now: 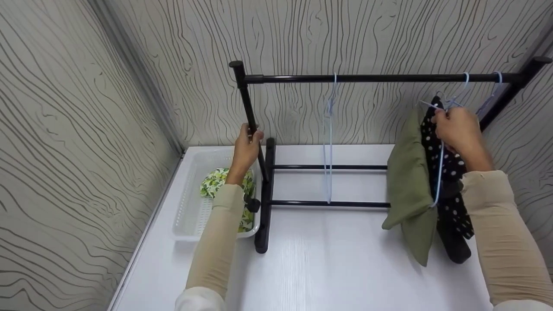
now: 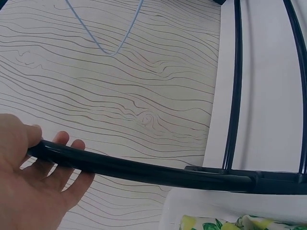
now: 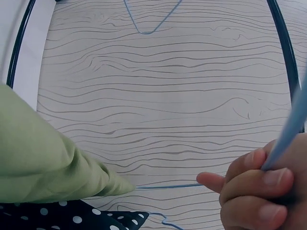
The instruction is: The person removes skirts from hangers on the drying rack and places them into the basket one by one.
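My left hand (image 1: 247, 149) grips the left upright post (image 1: 247, 103) of a black clothes rack, fingers curled round the tube in the left wrist view. At the right end of the rack my right hand (image 1: 460, 129) holds a thin light-blue hanger (image 1: 440, 172), just below the top rail. A green cloth item (image 1: 408, 181) hangs from this hanger, its tip near my fingers in the right wrist view. Close beside it hangs a black garment with white dots (image 1: 453, 166), partly hidden by the green cloth and my hand.
An unoccupied blue hanger (image 1: 330, 151) hangs mid-rail, and more blue hooks sit on the top rail (image 1: 397, 78) at the right. A white plastic basket (image 1: 185, 211) with lemon-patterned cloth (image 1: 214, 181) stands left of the rack. Wood-patterned walls enclose the white table (image 1: 324, 268).
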A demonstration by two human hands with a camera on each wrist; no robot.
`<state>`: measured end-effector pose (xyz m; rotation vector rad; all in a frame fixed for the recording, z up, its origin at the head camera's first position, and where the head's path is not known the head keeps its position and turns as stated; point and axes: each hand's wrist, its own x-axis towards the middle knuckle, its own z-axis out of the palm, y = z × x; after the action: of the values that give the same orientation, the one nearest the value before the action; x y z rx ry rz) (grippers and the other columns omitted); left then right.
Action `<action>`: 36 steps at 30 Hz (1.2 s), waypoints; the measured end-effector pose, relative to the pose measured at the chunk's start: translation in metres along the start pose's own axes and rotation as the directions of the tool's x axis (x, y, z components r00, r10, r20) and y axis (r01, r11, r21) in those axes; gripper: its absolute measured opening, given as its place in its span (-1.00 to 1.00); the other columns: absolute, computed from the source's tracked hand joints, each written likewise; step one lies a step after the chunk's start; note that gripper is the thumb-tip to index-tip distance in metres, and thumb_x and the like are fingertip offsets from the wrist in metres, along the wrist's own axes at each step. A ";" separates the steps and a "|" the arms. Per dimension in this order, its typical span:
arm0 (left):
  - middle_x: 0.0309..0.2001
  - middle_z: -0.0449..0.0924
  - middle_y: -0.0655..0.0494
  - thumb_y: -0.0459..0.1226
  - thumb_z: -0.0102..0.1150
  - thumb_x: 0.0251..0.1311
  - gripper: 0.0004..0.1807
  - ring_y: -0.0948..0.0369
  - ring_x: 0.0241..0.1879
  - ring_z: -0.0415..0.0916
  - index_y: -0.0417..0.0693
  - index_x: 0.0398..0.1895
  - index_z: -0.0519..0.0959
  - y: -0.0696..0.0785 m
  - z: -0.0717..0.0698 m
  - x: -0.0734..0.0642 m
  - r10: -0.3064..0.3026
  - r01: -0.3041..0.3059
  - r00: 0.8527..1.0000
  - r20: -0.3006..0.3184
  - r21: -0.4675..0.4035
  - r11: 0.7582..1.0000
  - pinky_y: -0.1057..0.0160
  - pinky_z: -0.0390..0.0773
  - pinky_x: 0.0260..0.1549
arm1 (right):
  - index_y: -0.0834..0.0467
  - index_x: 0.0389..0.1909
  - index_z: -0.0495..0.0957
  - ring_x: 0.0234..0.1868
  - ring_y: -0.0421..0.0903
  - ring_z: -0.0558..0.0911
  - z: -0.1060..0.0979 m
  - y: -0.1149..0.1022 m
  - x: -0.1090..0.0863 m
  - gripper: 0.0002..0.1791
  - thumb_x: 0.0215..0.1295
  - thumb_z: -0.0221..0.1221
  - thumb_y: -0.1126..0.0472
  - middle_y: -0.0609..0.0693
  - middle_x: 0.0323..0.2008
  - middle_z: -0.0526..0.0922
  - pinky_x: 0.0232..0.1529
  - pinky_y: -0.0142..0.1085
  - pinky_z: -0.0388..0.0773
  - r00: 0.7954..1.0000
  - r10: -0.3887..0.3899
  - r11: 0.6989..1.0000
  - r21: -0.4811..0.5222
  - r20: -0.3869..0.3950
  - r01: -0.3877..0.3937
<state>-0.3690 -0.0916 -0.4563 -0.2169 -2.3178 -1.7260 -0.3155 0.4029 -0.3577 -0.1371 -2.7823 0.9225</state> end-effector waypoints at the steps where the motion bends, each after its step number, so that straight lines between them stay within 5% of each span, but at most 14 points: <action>1: 0.19 0.63 -0.24 -0.32 -0.08 0.67 -0.71 -0.08 0.25 0.63 -0.20 0.32 0.41 0.000 0.000 0.000 0.001 -0.001 1.000 0.000 -0.002 1.000 -0.10 0.59 0.25 | 0.42 0.13 0.62 -0.85 -0.17 0.37 0.001 0.000 0.000 -0.23 0.73 -0.35 -0.15 -0.08 -0.78 0.46 -0.83 -0.22 0.36 1.000 -0.005 1.000 -0.007 -0.011 0.005; 36: 0.14 0.65 -0.21 -0.31 -0.06 0.67 -0.70 -0.04 0.18 0.64 -0.18 0.33 0.42 -0.002 0.000 -0.001 0.019 -0.019 1.000 -0.001 -0.009 1.000 -0.07 0.60 0.19 | 0.40 0.04 0.70 -0.79 -0.18 0.25 0.009 -0.025 -0.005 -0.22 0.74 -0.33 -0.13 -0.08 -0.78 0.37 -0.79 -0.29 0.22 0.993 -0.067 0.997 -0.054 -0.101 0.062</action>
<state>-0.3682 -0.0926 -0.4587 -0.2390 -2.3007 -1.7272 -0.3130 0.3774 -0.3506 -0.0992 -2.6993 0.8067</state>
